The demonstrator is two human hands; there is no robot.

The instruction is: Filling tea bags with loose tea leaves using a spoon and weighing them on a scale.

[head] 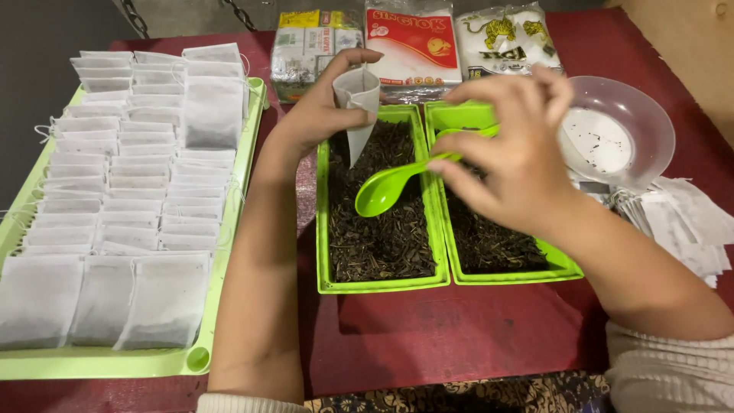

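Lying far left of the twin trays: a big pale-green tray [229, 252] packed with rows of white filter bags [145, 176], flat and overlapping, larger ones along its near edge.

Left hand [325, 115] raised over the far end of the left tray [380, 284]. Fingers closed on a small white bag [357, 107], thumb and fingertips pinching its top so the mouth stays open; the bag's point hangs down over the leaves, not touching them.

Left tray, bright green, filled with dark dried leaves [382, 229]. Right tray [511, 274] touching it side by side, same fill.

Green spoon [390, 186] spans the seam between the two trays, bowl over the left tray just below the bag, looking bare of leaves. Right hand [508, 145] over the right tray, fingers gripping the spoon's handle.

Behind the trays: three printed packets [413, 46] in a row on the red cloth [459, 329].

Right of the trays: a clear bowl [646, 115], tilted, with white residue and a few specks; beside it a loose heap of empty bags [680, 222].
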